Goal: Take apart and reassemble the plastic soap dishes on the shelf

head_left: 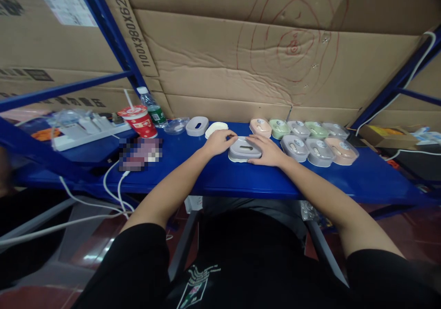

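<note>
A small lilac-grey plastic box (pixel 245 151) with rounded corners and a long slot in its top sits on the blue table in front of me. My right hand (pixel 267 151) grips its right side, thumb at the front and fingers over the back edge. At the back left corner, the bent fingers of my left hand (pixel 222 142) close on the box's edge; the fingertips are partly hidden. Just behind my left hand lies a cream oval piece (pixel 216 128). A grey slotted lid (pixel 197 126) stands to the left of that piece.
Several pastel boxes under clear covers, including a peach box (pixel 341 151), stand in rows at right. A clear dish (pixel 177 125), water bottle (pixel 154 109), red cup (pixel 138 122) and power strip (pixel 91 132) are at left. White cables hang over the table's front edge.
</note>
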Demonstrator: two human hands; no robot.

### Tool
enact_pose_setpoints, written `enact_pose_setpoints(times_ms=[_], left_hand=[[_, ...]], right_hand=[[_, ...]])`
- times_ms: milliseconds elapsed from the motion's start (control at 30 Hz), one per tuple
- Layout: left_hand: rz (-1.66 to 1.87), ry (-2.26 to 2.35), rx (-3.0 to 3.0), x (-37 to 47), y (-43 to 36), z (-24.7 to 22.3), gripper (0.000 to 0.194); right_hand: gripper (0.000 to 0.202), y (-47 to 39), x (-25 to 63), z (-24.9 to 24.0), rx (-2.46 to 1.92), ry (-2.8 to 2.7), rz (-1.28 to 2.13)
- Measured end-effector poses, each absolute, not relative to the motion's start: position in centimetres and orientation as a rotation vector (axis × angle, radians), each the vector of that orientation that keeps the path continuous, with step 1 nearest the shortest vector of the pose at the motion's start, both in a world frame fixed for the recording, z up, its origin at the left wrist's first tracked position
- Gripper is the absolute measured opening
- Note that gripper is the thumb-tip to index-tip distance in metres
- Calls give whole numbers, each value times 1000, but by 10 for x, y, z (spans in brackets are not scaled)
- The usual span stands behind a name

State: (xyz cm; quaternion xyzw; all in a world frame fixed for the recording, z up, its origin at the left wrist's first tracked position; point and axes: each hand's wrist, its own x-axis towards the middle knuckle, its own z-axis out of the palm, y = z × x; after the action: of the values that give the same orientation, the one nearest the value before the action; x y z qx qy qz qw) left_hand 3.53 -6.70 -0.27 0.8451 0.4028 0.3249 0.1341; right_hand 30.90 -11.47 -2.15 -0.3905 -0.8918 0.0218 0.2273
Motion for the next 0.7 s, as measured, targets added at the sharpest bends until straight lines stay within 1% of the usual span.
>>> enact_pose_setpoints(times_ms=[233,367,500,567,700], left_hand=[[779,1216,2468,31,-63,-5,20],[675,1239,2468,31,-59,-10,18],[622,1225,2486,32,-56,-12,20],[672,1273,2528,30,-52,-8,23],[1015,1618,2432,2,-41,7,31]], right_hand=[[96,-115,307,-24,-1141,-2547,105],[101,-110,309,-28,-1119,-2575,166],[105,-106,311,-31,-1083,-2573,193],[104,-106,312,-31,-1076,-2560,198],[104,-107,312,-31,-1095,-2553,198]])
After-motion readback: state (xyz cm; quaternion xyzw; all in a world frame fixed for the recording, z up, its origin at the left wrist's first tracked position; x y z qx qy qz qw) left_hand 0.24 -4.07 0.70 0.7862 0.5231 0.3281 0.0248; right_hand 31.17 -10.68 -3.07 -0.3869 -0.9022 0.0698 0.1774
